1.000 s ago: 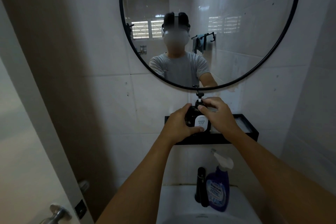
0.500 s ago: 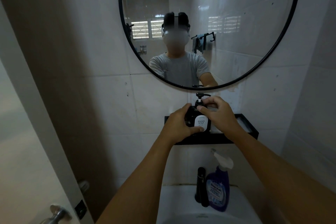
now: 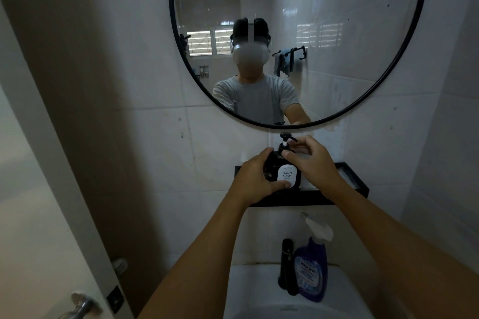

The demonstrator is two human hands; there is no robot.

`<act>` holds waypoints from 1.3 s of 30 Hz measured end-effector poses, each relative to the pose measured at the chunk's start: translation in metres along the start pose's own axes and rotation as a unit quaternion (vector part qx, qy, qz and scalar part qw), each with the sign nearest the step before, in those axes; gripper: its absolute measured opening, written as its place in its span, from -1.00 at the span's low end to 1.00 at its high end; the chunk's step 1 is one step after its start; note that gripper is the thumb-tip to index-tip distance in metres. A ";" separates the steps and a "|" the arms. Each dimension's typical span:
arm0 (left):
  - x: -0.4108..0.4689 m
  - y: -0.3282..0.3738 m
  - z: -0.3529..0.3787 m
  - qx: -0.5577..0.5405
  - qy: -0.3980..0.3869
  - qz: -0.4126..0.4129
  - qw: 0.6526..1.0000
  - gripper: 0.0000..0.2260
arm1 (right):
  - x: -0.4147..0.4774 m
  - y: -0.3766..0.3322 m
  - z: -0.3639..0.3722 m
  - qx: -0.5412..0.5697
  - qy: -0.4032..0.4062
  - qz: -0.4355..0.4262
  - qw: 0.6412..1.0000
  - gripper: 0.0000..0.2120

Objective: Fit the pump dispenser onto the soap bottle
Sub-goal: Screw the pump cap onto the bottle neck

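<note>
A black soap bottle point(image 3: 285, 172) with a white "HAND SOAP" label stands upright on a black wall shelf point(image 3: 357, 184) below the mirror. My left hand point(image 3: 255, 176) wraps around the bottle's left side, thumb across the label's lower edge. The black pump dispenser point(image 3: 284, 140) sits in the bottle's neck, its head raised on a white stem and its spout pointing right. My right hand point(image 3: 313, 160) pinches the pump's collar at the neck, with fingers curled just under the spout.
A round black-framed mirror point(image 3: 404, 65) hangs on the tiled wall above. Below the shelf are a white sink point(image 3: 248, 290), a black tap point(image 3: 286, 264) and a blue spray bottle point(image 3: 312, 267). A door with a metal handle point(image 3: 80, 305) is at the lower left.
The pump head has turned: its spout now points right and stands higher on its white stem. My right hand's fingers have shifted around the collar. The left hand has kept its hold.
</note>
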State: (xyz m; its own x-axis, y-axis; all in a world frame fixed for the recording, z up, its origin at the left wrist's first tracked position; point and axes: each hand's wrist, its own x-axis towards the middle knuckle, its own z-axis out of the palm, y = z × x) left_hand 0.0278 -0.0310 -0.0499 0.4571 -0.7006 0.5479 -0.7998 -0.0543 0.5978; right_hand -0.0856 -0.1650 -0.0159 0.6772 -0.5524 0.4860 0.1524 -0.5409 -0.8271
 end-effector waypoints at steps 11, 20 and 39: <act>-0.003 0.005 -0.002 -0.003 0.002 0.002 1.000 -0.37 | 0.001 0.002 -0.001 0.005 -0.002 0.001 1.000 -0.73; -0.002 0.004 -0.002 -0.003 -0.003 0.004 1.000 -0.33 | 0.001 0.001 0.000 -0.018 -0.001 -0.007 1.000 -0.78; -0.002 0.006 -0.002 -0.007 0.001 0.002 1.000 -0.37 | -0.001 -0.001 0.000 0.003 0.008 0.005 1.000 -0.76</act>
State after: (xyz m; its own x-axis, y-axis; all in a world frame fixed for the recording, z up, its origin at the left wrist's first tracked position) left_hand 0.0231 -0.0285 -0.0460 0.4553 -0.6987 0.5518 -0.7958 -0.0414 0.6042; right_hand -0.0866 -0.1645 -0.0157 0.6675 -0.5681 0.4813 0.1495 -0.5311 -0.8340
